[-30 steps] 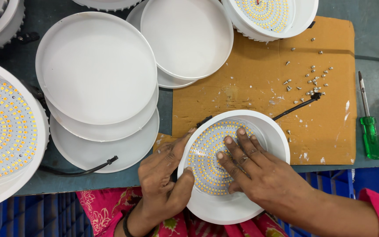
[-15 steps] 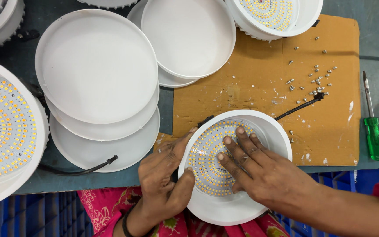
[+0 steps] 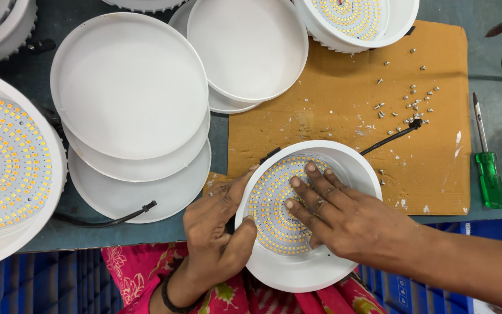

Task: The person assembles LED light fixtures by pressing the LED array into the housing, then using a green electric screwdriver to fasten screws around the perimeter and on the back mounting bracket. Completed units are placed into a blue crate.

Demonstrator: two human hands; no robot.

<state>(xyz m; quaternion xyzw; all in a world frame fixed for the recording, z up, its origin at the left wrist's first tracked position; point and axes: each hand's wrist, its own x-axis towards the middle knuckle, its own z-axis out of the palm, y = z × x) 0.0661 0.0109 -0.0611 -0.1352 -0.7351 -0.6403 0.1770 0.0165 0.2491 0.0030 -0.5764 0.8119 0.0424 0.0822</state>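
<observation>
Gripping the white lamp housing (image 3: 309, 261) at the table's near edge, the left hand (image 3: 216, 227) steadies it; the right hand's (image 3: 350, 221) spread fingers press the LED disc (image 3: 277, 203); overhanging, it could tip.

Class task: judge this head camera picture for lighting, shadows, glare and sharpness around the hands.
Head view: soft, even light; faint shadows only under the right hand on the round white lamp housing with its dotted yellow LED disc; no strong glare on the white round plastic covers; left hand and small metal screws sharp.

Head view, straight down, close
</observation>
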